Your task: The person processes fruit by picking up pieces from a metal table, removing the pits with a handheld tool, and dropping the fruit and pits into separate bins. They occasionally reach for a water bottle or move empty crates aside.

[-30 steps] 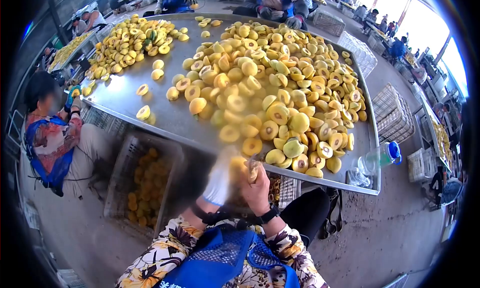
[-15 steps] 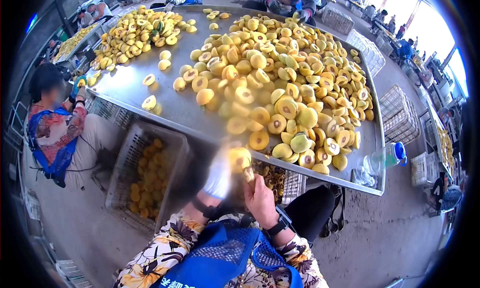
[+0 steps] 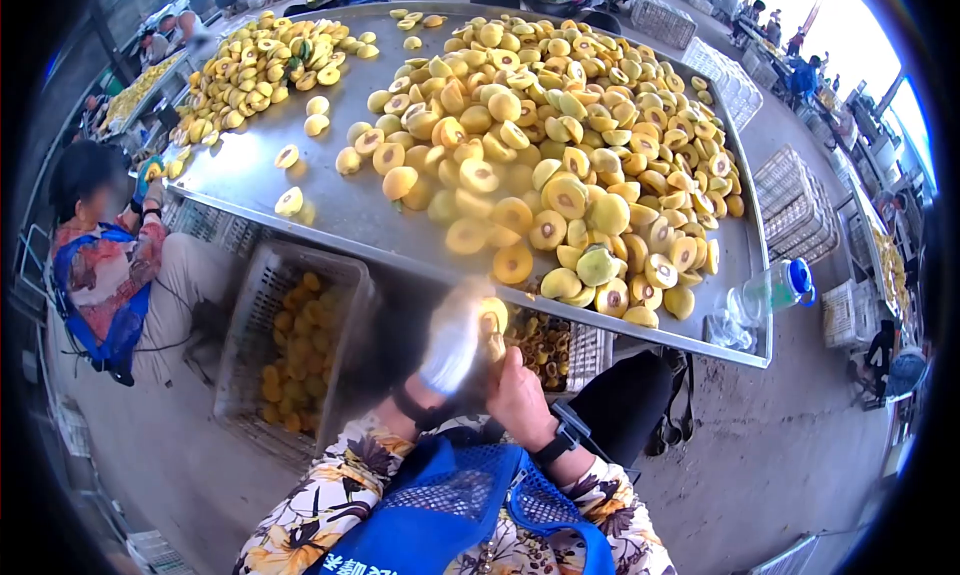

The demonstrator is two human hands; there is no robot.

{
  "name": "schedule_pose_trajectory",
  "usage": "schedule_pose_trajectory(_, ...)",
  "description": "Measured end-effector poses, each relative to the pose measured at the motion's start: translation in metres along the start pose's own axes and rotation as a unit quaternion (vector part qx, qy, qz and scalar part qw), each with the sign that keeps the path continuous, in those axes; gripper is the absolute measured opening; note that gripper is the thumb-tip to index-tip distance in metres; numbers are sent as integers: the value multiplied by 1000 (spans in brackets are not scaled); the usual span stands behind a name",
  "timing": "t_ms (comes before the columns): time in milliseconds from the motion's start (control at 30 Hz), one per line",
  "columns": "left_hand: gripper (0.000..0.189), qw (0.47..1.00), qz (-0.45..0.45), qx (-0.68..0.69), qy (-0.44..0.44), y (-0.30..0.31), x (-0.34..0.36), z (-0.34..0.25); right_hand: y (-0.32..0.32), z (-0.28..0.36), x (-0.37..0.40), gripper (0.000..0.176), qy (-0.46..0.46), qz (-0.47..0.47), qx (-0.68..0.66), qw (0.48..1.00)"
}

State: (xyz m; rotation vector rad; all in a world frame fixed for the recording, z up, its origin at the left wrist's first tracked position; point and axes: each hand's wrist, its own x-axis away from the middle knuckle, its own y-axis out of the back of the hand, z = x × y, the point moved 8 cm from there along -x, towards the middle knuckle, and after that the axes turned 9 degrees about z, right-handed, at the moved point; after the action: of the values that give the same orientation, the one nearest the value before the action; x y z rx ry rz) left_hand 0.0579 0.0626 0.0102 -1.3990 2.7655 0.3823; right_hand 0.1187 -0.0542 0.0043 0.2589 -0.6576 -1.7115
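Just in front of the table edge, my left hand (image 3: 455,340), in a white glove and blurred, is closed round a yellow peach half (image 3: 493,315). My right hand (image 3: 518,400) is bare and wrapped round a short tool (image 3: 495,349) with a light-coloured shaft. The tool's tip meets the peach half, but its exact shape is hidden. Beyond my hands, a big heap of halved peaches (image 3: 610,215), many with brown pit hollows, covers much of the metal table (image 3: 350,225).
A crate of peach halves (image 3: 290,350) stands below left; another crate (image 3: 588,360) with brown pits and scraps sits under the table edge. A plastic bottle (image 3: 780,287) lies at the right corner. A co-worker (image 3: 105,255) sits at the left, with others across the table.
My left hand has turned, so the peach half shows less of its face and more of the glove. The tool stays against it. The whole view has shifted slightly.
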Motion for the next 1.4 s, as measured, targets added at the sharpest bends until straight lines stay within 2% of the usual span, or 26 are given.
schedule_pose_trajectory(100,20,999,10,45,4,4,0,8,-3,-5,-3,27,17,21,26,999)
schedule_pose_trajectory(167,21,990,-6,129,48,2,2,16,-2,-3,-2,27,17,26,-42,999)
schedule_pose_trajectory(200,36,965,-33,191,174,-1,8,7,-2,-2,-1,26,23,13,-84,996)
schedule_pose_trajectory(267,39,948,-34,270,164,-10,11,24,-2,-4,-1,25,0,4,-98,995)
schedule_pose_trajectory(300,35,962,-45,242,120,-8,11,9,-3,-5,-2,24,-11,-2,-108,994)
schedule_pose_trajectory(333,30,989,-34,137,49,-6,10,6,-3,-9,-3,22,-41,-12,-111,993)
schedule_pose_trajectory(367,29,999,-40,30,-23,-5,12,3,-2,-9,-3,22,-30,-14,-120,992)
schedule_pose_trajectory(400,31,988,-26,-129,-76,-9,13,-8,-1,-10,-2,21,-20,-16,-126,992)
schedule_pose_trajectory(500,34,972,-30,-194,-127,-12,12,-9,-3,-12,-3,21,-22,-15,-115,993)
schedule_pose_trajectory(567,28,987,-34,-119,-100,-8,10,-2,-5,-11,-2,21,-13,5,-115,993)
schedule_pose_trajectory(633,27,998,-40,21,35,-4,5,3,-8,-13,0,21,-14,26,-92,995)
schedule_pose_trajectory(667,31,980,-41,122,155,-5,6,8,-11,-16,-2,22,-21,35,-69,997)
schedule_pose_trajectory(700,41,988,-18,58,145,-4,3,6,-13,-20,-5,22,-27,43,-45,998)
schedule_pose_trajectory(733,37,968,-4,146,205,-8,7,2,-15,-21,-7,23,-22,47,-44,998)
schedule_pose_trajectory(800,26,937,9,284,202,-9,5,38,-20,-23,-8,23,-13,57,-43,997)
schedule_pose_trajectory(867,30,931,-5,314,187,-11,2,58,-15,-17,-9,23,12,35,-58,998)
schedule_pose_trajectory(933,32,884,-7,384,266,-19,9,31,-13,-14,-7,23,22,10,-74,997)
schedule_pose_trajectory(1067,31,838,19,463,286,-25,13,26,2,-7,-4,22,-5,-3,5,1000)
schedule_pose_trajectory(1233,34,872,-8,403,278,-24,12,32,2,-12,-5,22,10,11,56,998)
schedule_pose_trajectory(1333,33,894,11,368,257,-22,13,35,7,-6,-4,22,15,13,95,995)
schedule_pose_trajectory(1400,32,889,28,374,263,-24,13,34,9,-6,-5,22,15,25,107,994)
